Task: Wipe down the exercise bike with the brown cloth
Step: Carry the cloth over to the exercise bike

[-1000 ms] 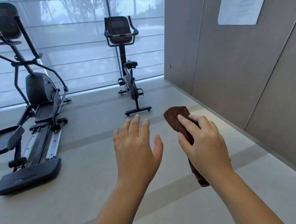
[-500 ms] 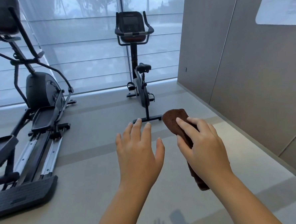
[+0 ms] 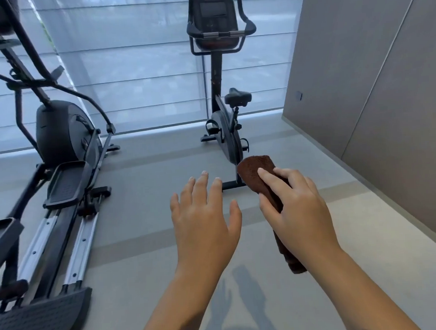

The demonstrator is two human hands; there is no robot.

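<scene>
At the far left an elliptical trainer (image 3: 58,154) is seen standing on the grey floor (image 3: 140,241), its pedals and twin rails angled toward the camera, with a window covered by a translucent blind (image 3: 134,68) behind it. Right of the trainer, in the lower middle, the left hand (image 3: 202,224) is held out palm down above the floor. Its grip is wide, the fingers straight and slightly spread, and nothing is held. Beyond its fingertips the exercise bike (image 3: 226,128) is seen upright before the window, with console and handlebars at the top and the saddle just right of the post. Its near foot bar is partly hidden behind the cloth. Just right of the left hand, the brown cloth (image 3: 254,171) is held in the right hand (image 3: 300,210). The grip is closed round the folded cloth, one end projecting above the fingers and the other hanging below the wrist. The cloth is carried in the air, nearer the camera than the bike's base. At the far right grey wall panels (image 3: 386,90) are seen running toward the window
</scene>
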